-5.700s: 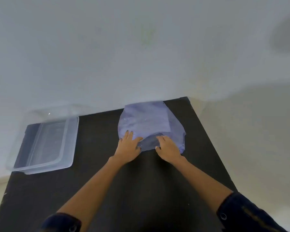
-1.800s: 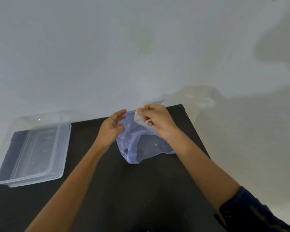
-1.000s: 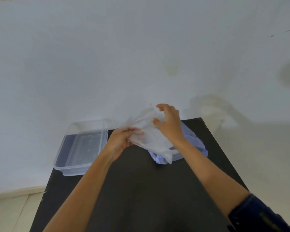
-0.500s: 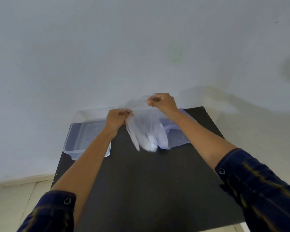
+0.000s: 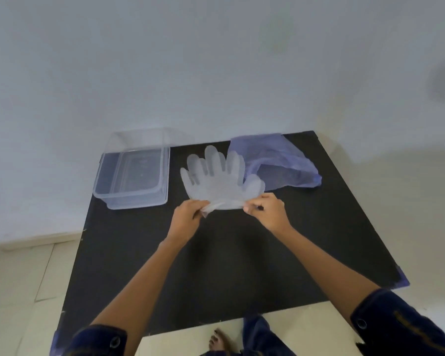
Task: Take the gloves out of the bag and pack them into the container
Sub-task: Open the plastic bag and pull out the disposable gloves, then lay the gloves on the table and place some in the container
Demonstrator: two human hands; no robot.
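Left hand (image 5: 188, 219) and right hand (image 5: 267, 211) pinched closed, forearms extended forward

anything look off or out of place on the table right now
Nothing stands out. The clear plastic glove lies spread flat on the black table, its cuff pinched by the left hand and the right hand. The clear rectangular container sits upright and empty; the crumpled purple plastic bag lies beside the glove.

Dim, even, bluish light; soft shadow upper right; wide-angle edge distortion; slight overall softness.
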